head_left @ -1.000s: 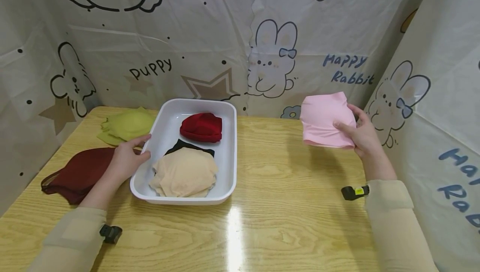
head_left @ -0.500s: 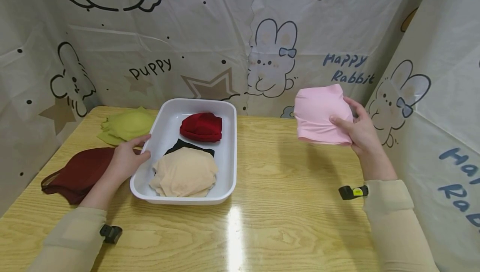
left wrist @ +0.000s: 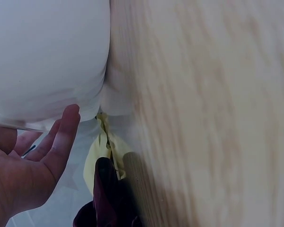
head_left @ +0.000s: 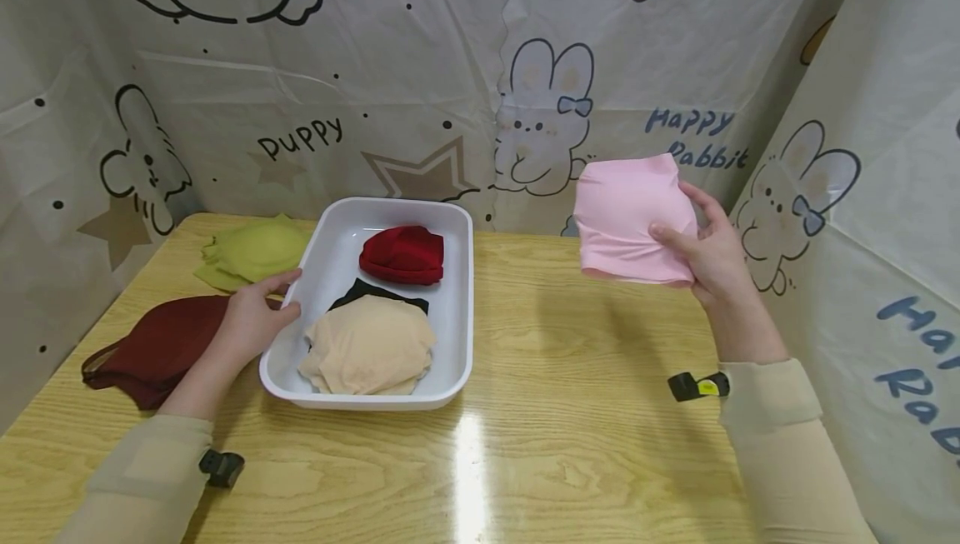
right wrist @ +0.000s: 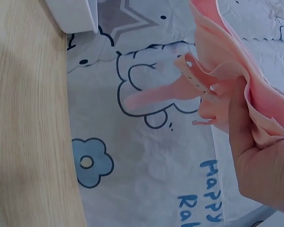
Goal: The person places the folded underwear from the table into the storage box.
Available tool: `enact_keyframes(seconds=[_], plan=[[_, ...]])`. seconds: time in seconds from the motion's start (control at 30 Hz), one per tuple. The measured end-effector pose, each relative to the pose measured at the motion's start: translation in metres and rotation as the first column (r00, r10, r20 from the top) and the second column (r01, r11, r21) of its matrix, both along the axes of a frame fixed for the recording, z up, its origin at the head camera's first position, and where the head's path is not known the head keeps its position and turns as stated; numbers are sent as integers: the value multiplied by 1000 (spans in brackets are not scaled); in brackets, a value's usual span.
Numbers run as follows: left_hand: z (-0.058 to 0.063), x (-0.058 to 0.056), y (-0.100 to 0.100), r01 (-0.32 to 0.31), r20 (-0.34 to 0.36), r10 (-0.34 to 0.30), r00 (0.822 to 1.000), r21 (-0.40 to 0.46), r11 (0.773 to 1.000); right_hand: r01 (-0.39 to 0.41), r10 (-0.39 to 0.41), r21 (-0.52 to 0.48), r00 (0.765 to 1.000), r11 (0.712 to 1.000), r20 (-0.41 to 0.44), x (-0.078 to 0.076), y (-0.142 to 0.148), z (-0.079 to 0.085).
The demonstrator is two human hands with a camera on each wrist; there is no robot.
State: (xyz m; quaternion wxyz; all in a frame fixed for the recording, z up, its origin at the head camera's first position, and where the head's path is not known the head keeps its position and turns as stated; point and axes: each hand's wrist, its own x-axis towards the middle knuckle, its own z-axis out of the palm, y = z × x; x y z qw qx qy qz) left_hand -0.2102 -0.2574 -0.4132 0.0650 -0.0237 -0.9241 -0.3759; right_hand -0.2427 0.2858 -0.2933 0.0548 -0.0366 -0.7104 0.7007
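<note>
My right hand (head_left: 720, 257) holds a folded pink bra (head_left: 633, 215) up above the right part of the table, thumb on its near face. The right wrist view shows the loose folds and a dangling band of the bra (right wrist: 217, 52) past the thumb. At the left, my left hand (head_left: 255, 319) grips the left rim of a white plastic tray (head_left: 467, 319). In the left wrist view its fingers (left wrist: 61, 142) lie against the tray's outer wall (left wrist: 47, 56). Inside the tray are a folded red bra (head_left: 402, 255), a beige folded garment (head_left: 369, 346) and a black piece (head_left: 367, 290) partly under it.
Left of the tray, a yellow-green garment (head_left: 255, 251) lies at the back and a maroon garment with thin straps (head_left: 168, 340) in front, partly behind my left forearm. A printed cloth (head_left: 420, 69) hangs behind the wooden table (head_left: 570, 444) and along both sides.
My right hand has carried the pink bra a little left and upward. The left hand, the tray and the garments in it have stayed put.
</note>
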Motion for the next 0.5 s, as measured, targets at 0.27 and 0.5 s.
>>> enact_keyframes(seconds=[0.27, 0.5], plan=[[1, 0, 0, -3, 9, 3, 1000, 8, 1000, -28, 20, -107, 997, 994, -75, 7, -21, 6], [0, 0, 0, -2, 7, 2, 1000, 5, 1000, -73, 46, -176, 988, 982, -150, 11, -37, 8]])
